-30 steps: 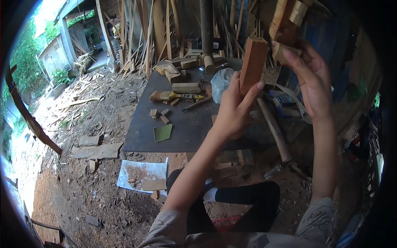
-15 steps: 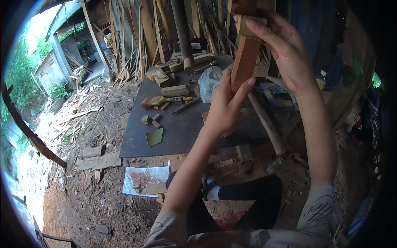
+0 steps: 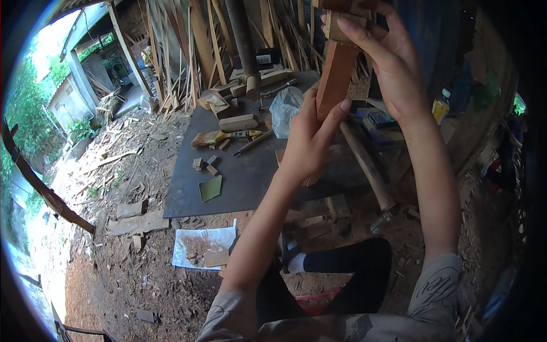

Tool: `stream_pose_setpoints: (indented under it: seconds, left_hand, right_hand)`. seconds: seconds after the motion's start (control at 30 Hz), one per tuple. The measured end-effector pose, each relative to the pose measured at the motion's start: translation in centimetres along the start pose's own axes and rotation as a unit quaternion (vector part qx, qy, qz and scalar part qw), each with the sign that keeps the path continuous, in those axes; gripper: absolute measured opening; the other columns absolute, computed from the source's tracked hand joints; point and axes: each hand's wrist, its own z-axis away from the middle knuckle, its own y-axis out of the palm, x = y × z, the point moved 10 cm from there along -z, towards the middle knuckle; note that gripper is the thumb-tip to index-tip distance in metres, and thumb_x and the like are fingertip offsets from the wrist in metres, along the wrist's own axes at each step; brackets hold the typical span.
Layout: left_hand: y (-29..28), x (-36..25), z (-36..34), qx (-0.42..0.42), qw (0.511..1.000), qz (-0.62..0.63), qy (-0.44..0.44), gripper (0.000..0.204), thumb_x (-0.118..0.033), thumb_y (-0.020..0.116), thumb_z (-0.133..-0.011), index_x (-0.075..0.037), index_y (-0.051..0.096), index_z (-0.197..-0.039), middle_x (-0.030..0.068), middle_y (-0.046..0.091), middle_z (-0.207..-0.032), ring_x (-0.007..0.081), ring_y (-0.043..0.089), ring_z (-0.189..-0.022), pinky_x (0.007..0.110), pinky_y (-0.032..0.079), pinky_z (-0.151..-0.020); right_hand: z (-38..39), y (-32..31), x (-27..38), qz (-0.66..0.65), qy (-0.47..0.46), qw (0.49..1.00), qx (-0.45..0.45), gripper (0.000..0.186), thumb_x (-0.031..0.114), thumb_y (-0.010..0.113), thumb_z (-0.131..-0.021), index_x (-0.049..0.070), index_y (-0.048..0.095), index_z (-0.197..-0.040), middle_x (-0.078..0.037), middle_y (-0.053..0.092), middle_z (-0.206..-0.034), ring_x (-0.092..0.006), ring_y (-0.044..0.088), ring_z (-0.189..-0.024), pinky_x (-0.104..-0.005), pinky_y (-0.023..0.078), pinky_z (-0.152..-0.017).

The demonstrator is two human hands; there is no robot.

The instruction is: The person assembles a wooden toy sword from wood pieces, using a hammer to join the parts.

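Upright in front of me is a reddish-brown square wooden bar (image 3: 337, 71). Its lower part is gripped by my left hand (image 3: 307, 139), thumb along the near face. Around the upper part, my right hand (image 3: 396, 74) is closed on a pale tan block-like piece (image 3: 341, 27), thumb pressed on its front. Whether that piece is wood or folded sandpaper I cannot tell. Above it, a wider dark reddish wooden piece (image 3: 345, 4) is cut off by the picture's top edge. The bar's lower end is hidden behind my left hand.
Below my hands stands a dark table (image 3: 185, 191) with a paintbrush (image 3: 211, 139), a green square sheet (image 3: 211, 188), a clear plastic bag (image 3: 285, 111) and wood offcuts (image 3: 238, 122). A long wooden handle (image 3: 367, 165) slants at right, near a bottle (image 3: 440, 108). A shavings-covered white sheet (image 3: 188, 236) lies on the ground.
My right hand and the tan piece have shifted slightly up relative to my left hand. The left hand keeps its hold on the bar. The whole view has shifted a little.
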Motion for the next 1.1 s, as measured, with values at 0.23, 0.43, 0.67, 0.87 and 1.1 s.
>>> stream_pose_setpoints:
  seconds: [0.23,0.43,0.67,0.87,1.1]
  left_hand:
    - [0.1,0.6,-0.3,-0.002,1.0,-0.004,-0.002,0.042,-0.04,0.068,-0.103,-0.003,0.053,-0.117,-0.0016,0.057,-0.079,0.0057,0.055,-0.064,0.023,0.044,-0.058]
    - [0.1,0.9,-0.4,-0.001,1.0,-0.016,-0.008,0.043,-0.041,0.068,-0.102,-0.004,0.053,-0.116,-0.0018,0.057,-0.079,0.0057,0.055,-0.065,0.024,0.045,-0.058]
    - [-1.6,1.0,-0.5,-0.025,1.0,0.004,-0.009,0.04,-0.042,0.066,-0.104,-0.004,0.054,-0.112,-0.0007,0.057,-0.076,0.0068,0.055,-0.064,0.025,0.045,-0.059]
    - [-1.5,0.7,-0.5,-0.025,1.0,0.002,0.001,0.041,-0.042,0.065,-0.103,-0.003,0.054,-0.109,0.0002,0.058,-0.074,0.0071,0.056,-0.064,0.026,0.045,-0.057]
    - [-2.0,0.8,-0.5,-0.034,0.999,0.007,0.011,0.041,-0.042,0.065,-0.104,-0.003,0.054,-0.108,-0.0002,0.057,-0.074,0.0072,0.055,-0.064,0.026,0.045,-0.057]
  right_hand:
    - [0.0,-0.6,-0.8,0.022,0.029,0.999,-0.024,0.029,0.014,0.066,-0.104,0.009,0.049,-0.127,-0.009,0.067,-0.116,-0.0181,0.066,-0.113,-0.0381,0.053,-0.101]
    - [-0.3,-1.2,-1.0,0.031,0.036,0.999,-0.007,0.024,0.016,0.067,-0.104,0.008,0.053,-0.121,-0.007,0.067,-0.112,-0.017,0.066,-0.111,-0.0373,0.053,-0.101]
    - [0.1,-1.8,0.0,0.051,0.037,0.998,-0.026,0.035,0.015,0.068,-0.103,0.005,0.051,-0.132,-0.01,0.068,-0.118,-0.0187,0.067,-0.114,-0.0373,0.055,-0.102]
    - [0.8,-0.9,-1.6,0.032,0.044,0.999,0.001,0.041,0.013,0.067,-0.103,0.004,0.049,-0.138,-0.01,0.068,-0.12,-0.0191,0.066,-0.116,-0.038,0.055,-0.104]
    - [1.1,-0.5,-2.2,0.055,0.035,0.998,0.015,0.055,0.014,0.069,-0.102,0.004,0.043,-0.15,-0.012,0.067,-0.125,-0.0197,0.065,-0.119,-0.0378,0.055,-0.104]
